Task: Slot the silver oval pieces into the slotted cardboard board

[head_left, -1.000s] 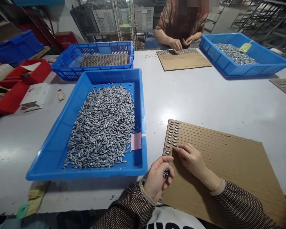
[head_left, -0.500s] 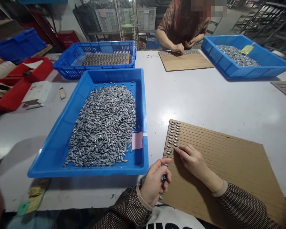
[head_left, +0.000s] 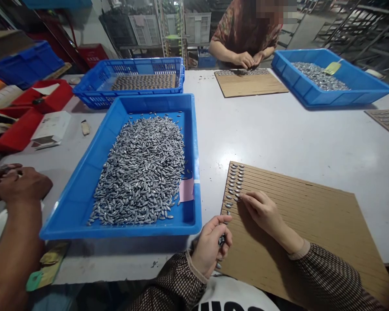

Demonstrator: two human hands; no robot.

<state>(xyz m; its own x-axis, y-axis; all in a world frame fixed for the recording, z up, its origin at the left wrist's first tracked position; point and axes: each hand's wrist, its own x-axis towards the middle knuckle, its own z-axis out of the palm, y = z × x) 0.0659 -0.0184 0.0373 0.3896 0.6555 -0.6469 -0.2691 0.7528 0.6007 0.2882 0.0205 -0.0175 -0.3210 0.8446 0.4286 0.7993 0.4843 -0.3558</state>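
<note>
Lower centre of the frame, the left hand [head_left: 210,248] is cupped around a few small metal pieces [head_left: 221,240]; the right hand [head_left: 262,212] pinches one onto the grooved board [head_left: 311,216]. They look light, hard and slippery, best nipped at the sides

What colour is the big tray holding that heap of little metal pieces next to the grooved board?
Bright blue: the tray, seen in the head view, holds silvery grey pieces.

White worktable [head_left: 278,129]; metal racks [head_left: 359,30] behind, dim room; glare on tabletop
</note>
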